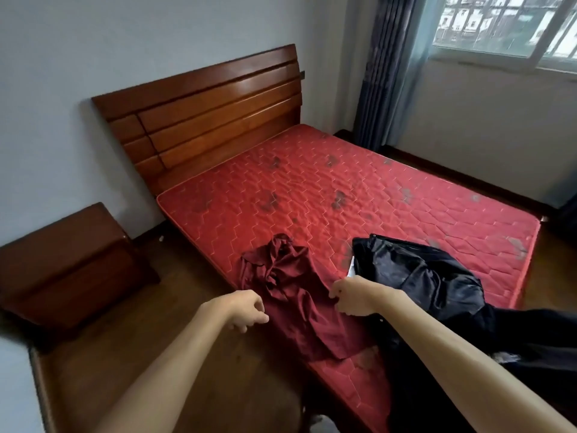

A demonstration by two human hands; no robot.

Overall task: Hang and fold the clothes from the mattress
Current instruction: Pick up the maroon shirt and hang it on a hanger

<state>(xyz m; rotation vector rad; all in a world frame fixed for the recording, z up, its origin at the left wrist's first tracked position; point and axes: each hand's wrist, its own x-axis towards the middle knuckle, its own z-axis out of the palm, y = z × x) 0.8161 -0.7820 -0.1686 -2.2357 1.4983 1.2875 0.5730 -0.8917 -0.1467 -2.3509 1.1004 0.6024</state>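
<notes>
Clothing: two pieces on the red mattress [343, 182].

Entry 1: maroon garment [293, 295], glossy cloth, crumpled, on the near left part of the mattress, its lower end reaching the near edge.

Entry 2: black garment [415, 270], heaped just beside the first to the right and spilling over the near side. A small white tag [351, 270] shows at its left border.

Hands: the left hand [246, 310] hovers just left of the maroon garment at the bed's edge, fingers loosely curled with nothing in them. The right hand [352, 296] sits at that garment's right border, knuckles up, fingers bent down to the cloth. Whether they pinch fabric cannot be told, as the fingertips lie under the hand.

Step in hand, as judged: taking up the maroon garment to spread it.

Handling notes: find two matching points, shoulders or waistband corners, one per hand, rather than a chance fold. Lift clear of the black garment so the two do not drag together. Shake out once, then lay it flat on the bare quilting farther in. Slippery cloth likely calls for a firm pinch.

Not made out:
- The kind of either garment, since collars, sleeves or legs are lost in the folds.
- Any hanger or rail; none is in view.
- The black garment's lower part, hidden behind the right forearm and cut off by the frame.
- The dark blotches on the mattress, which may be stain or pattern.
</notes>
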